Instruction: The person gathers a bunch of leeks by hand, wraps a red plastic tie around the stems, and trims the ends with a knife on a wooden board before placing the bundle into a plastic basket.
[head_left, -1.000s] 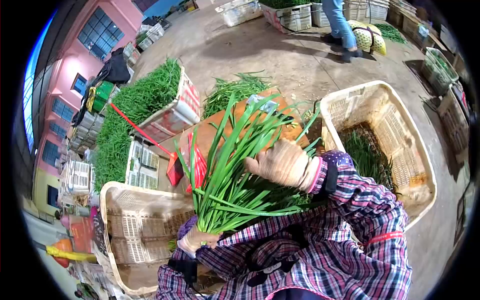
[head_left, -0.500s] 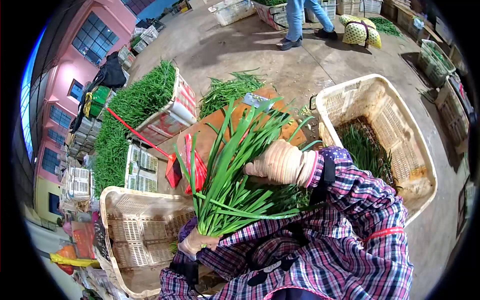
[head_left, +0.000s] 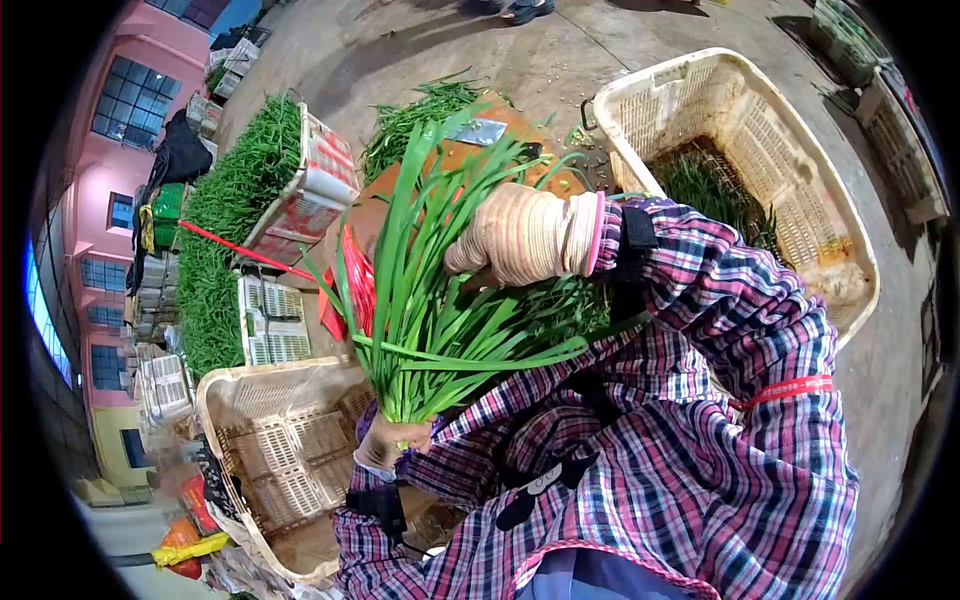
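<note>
My left hand [head_left: 392, 441], in a pale glove, grips the base of a bunch of long green leaves [head_left: 425, 290], held upright in front of my chest. My right hand [head_left: 515, 236], in a ribbed beige glove, rests on the upper part of the bunch, fingers curled among the leaves. Both arms wear plaid sleeves. The leaf tips fan out over a brown board [head_left: 470, 155] with a metal blade [head_left: 478, 130] lying on it.
A cream plastic crate [head_left: 255, 440] sits at lower left. Another cream crate [head_left: 800, 150] at right holds some greens [head_left: 715, 190]. A white crate heaped with greens [head_left: 255, 190] stands at left. Red bands [head_left: 355, 285] lie by the board. Loose greens [head_left: 415, 110] cover the concrete floor behind.
The view has tilted down and the bunch has come closer to my body. My right hand has shifted up along the leaves. The passer-by at the top has left the frame.
</note>
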